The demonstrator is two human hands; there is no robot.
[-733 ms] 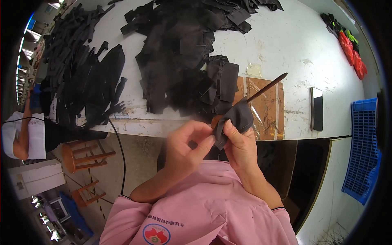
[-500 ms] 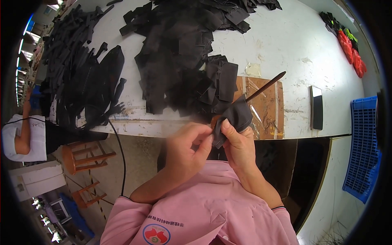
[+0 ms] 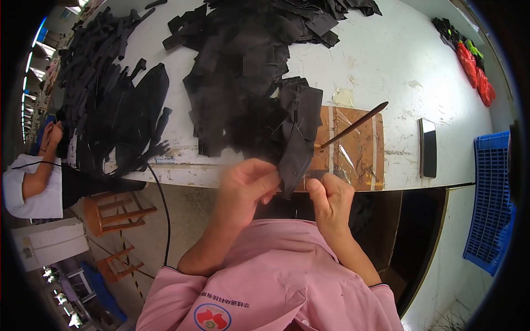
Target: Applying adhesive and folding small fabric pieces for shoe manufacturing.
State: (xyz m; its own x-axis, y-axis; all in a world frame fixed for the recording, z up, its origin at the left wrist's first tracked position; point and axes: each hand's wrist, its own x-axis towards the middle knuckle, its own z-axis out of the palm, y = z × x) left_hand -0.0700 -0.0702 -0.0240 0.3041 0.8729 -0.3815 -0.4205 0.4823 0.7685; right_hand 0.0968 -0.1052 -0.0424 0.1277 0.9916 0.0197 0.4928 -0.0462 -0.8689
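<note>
My left hand (image 3: 251, 185) pinches the lower edge of a dark fabric piece (image 3: 296, 160), which hangs over the table's front edge beside the pile. To its right is my right hand (image 3: 332, 198), with its fingers curled in and the thumb pressed near them. Whether anything is inside those fingers is hidden. A dark brown pointed stick (image 3: 356, 124) slants up to the right over a brown board (image 3: 367, 160), just beyond my right hand. No fabric is on the stick.
Black fabric pieces (image 3: 237, 83) are heaped across the table. Dark strips (image 3: 94, 60) and larger dark pieces lie left, near a black cable (image 3: 161, 201). A phone (image 3: 427, 148) and a blue crate (image 3: 488, 198) are right. Another person (image 3: 34, 185) and a wooden stool (image 3: 118, 212) are left.
The fabric piece has come off the stick, leaving it bare, and is now in my left hand. My right hand has let go of it and moved slightly right, fingers curled.
</note>
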